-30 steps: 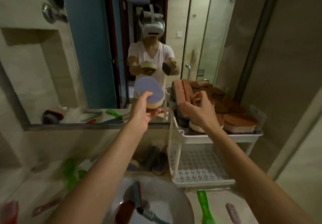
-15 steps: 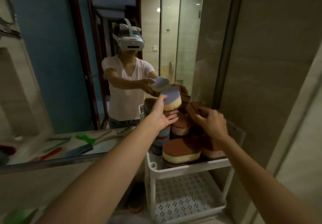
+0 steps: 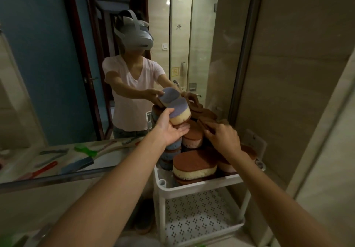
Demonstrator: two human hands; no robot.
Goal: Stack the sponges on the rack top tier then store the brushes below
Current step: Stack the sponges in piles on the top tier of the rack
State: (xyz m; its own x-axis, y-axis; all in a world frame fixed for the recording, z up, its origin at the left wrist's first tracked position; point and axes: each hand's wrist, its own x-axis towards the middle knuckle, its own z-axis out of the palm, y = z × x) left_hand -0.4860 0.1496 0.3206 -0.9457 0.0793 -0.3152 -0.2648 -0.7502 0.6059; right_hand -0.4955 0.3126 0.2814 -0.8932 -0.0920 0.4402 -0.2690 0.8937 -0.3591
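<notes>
My left hand [image 3: 171, 128] holds a purple-topped cream sponge [image 3: 179, 110] above the piled sponges on the white rack's top tier [image 3: 194, 186]. My right hand [image 3: 223, 138] pinches a brown sponge [image 3: 206, 122] lying on top of the heap. A large brown-topped cream sponge [image 3: 194, 165] lies at the front of the tier, with blue sponges [image 3: 172, 150] stacked at its left. The lower perforated tier [image 3: 197, 216] holds nothing. Brushes appear only as mirror reflections [image 3: 84, 149] at the left.
A mirror [image 3: 76, 54] fills the wall behind the rack and shows a person with a headset. A tiled wall [image 3: 297, 73] stands close on the right. The mirror's metal edge [image 3: 57, 177] runs along the left.
The view has risen from the sink to the rack top. My left hand has carried the purple sponge rightward over the pile. My right hand has shifted onto a brown sponge on top.
</notes>
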